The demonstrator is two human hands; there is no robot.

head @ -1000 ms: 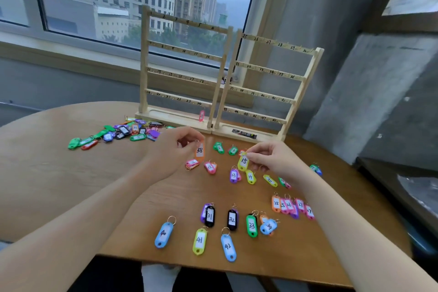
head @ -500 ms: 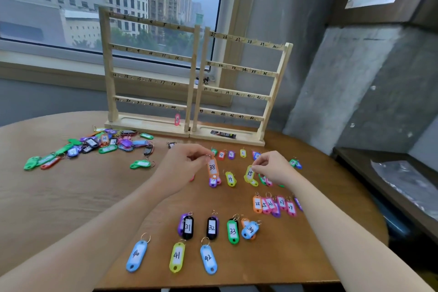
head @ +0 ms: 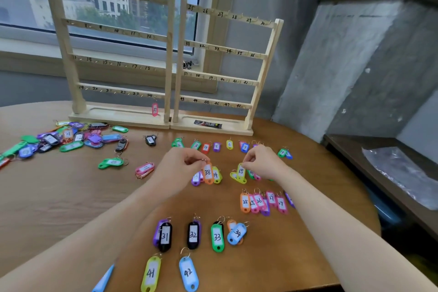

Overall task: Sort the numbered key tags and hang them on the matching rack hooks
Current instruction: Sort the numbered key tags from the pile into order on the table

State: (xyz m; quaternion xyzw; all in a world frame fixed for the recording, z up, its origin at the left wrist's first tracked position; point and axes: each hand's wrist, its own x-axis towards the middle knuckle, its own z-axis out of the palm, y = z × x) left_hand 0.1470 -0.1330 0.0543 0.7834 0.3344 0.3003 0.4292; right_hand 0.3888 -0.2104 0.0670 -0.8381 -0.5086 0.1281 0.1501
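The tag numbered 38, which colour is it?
Orange, held by the left hand; head view.

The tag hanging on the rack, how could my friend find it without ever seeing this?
Start at the two wooden racks; take the left rack. Follow its bottom bar to the right end, by the number 24. There hangs a pink key tag with a white label, the only tag on any hook; every other tag lies on the table.

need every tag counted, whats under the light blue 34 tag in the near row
An orange tag lies under the light blue 34 tag; only its top end and a sliver at the bottom show. Its number is covered, so it cannot be read.
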